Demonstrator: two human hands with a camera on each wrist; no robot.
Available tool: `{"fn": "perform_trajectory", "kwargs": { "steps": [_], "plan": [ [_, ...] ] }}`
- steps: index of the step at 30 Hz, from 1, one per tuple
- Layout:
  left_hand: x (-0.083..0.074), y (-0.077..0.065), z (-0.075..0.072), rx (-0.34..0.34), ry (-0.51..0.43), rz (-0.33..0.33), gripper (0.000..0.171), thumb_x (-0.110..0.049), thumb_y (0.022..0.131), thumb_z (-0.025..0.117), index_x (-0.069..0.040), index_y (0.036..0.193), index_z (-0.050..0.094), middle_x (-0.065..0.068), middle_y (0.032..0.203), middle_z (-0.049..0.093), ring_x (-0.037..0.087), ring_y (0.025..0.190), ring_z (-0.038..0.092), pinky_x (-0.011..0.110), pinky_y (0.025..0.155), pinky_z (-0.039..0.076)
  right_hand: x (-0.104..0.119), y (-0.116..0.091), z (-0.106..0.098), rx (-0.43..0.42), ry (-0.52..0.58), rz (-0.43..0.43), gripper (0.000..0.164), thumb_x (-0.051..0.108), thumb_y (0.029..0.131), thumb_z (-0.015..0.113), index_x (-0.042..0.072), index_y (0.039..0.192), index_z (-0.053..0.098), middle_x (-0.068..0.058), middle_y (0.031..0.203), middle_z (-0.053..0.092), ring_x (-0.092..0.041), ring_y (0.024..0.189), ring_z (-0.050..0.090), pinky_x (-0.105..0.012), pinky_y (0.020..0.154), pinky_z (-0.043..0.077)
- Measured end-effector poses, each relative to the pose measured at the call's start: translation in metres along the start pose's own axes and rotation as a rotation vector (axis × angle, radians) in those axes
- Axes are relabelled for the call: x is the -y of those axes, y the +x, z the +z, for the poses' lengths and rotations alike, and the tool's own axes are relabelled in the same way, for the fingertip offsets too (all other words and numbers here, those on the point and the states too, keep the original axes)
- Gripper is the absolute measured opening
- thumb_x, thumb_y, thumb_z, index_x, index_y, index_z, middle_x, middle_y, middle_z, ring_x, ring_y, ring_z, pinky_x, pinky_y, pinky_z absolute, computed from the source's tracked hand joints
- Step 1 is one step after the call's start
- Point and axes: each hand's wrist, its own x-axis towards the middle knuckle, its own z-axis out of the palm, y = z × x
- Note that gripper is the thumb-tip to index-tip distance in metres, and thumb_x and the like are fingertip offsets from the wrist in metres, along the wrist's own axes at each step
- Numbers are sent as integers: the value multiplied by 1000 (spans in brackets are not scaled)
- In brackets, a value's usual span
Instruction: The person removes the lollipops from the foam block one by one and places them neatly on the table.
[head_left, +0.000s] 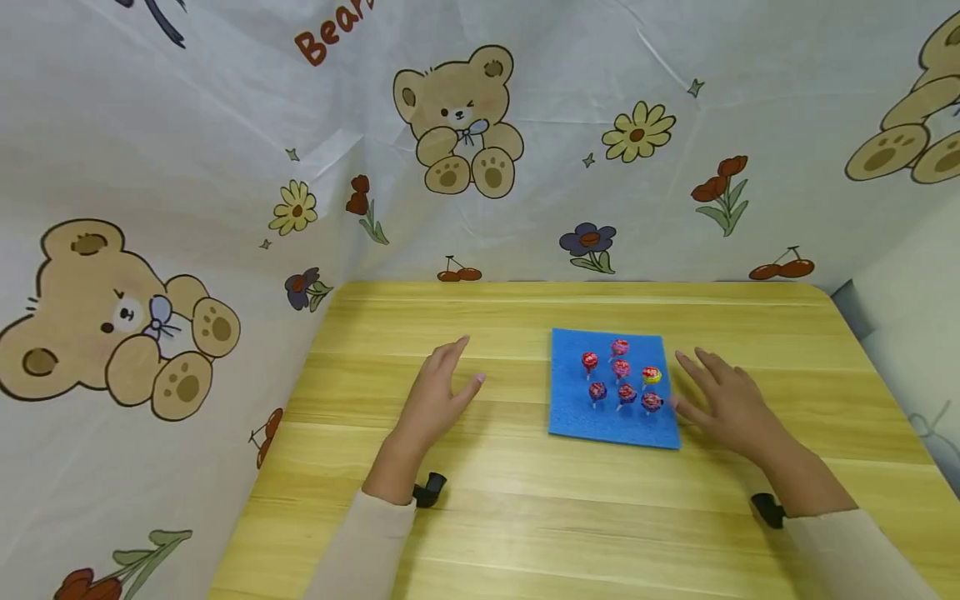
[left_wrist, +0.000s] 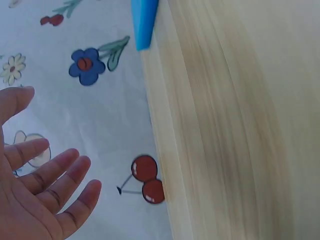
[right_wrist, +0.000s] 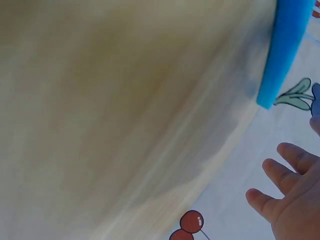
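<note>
- Arrangement: seven lollipops (head_left: 621, 369) are standing in a blue foam sheet (head_left: 572, 418), which is lying on the wooden table (head_left: 525, 508) between the hands, nearer the right.
- Left hand (head_left: 438, 396): it is holding nothing; its fingers are extending loosely, the thumb standing well apart, over bare wood left of the sheet.
- Right hand (head_left: 726, 410): it is likewise holding nothing; its fingers are spreading wide just beside the sheet's right edge, though whether the thumb is touching that edge one cannot tell.
- Step, as judged: the hands are apparently pausing around the work, neither gripping anything.
- Next move, as judged: any grasp of a lollipop is calling for narrowed fingers around one head or stick, sparing its neighbours; the left hand is needing the longer reach.
- Comparison of views: the head view alone is clearly showing the lollipops; both wrist views are presenting the sheet edge-on, revealing its thickness, and the left wrist view is separating four fingers that are overlapping from above.
</note>
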Motion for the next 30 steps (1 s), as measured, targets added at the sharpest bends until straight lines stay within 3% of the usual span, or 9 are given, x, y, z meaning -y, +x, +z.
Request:
{"fn": "perform_trajectory", "kwargs": {
  "steps": [6,13,18,30],
  "plan": [
    [-25,6,18,65,-52,45,61,-40,102,60,-24,156,38,5,149,49,25,131,53,49,106,50,1,0,6,75,-6,-31,86,50,94,66,16,162,25,-31,160,26,-57,144,26,-78,111,20],
    [-50,12,43,174,-142,96,54,-41,103,56,-30,154,41,-1,149,49,19,131,54,45,103,52,1,3,9,152,-38,-39,84,58,97,57,14,161,27,-29,162,25,-58,145,24,-80,109,20],
    [-66,19,59,221,-170,121,52,-42,104,55,-27,152,46,-4,148,51,17,129,55,42,102,53,-1,3,9,196,-56,-10,84,61,97,55,10,159,30,-29,163,23,-59,145,23,-82,109,19],
    [-88,26,84,271,-107,173,51,-37,103,59,-23,151,49,-2,146,52,16,130,58,36,106,52,1,4,11,223,-58,-18,82,60,97,55,7,157,35,-30,161,26,-59,145,25,-83,107,22]
  ]
}}
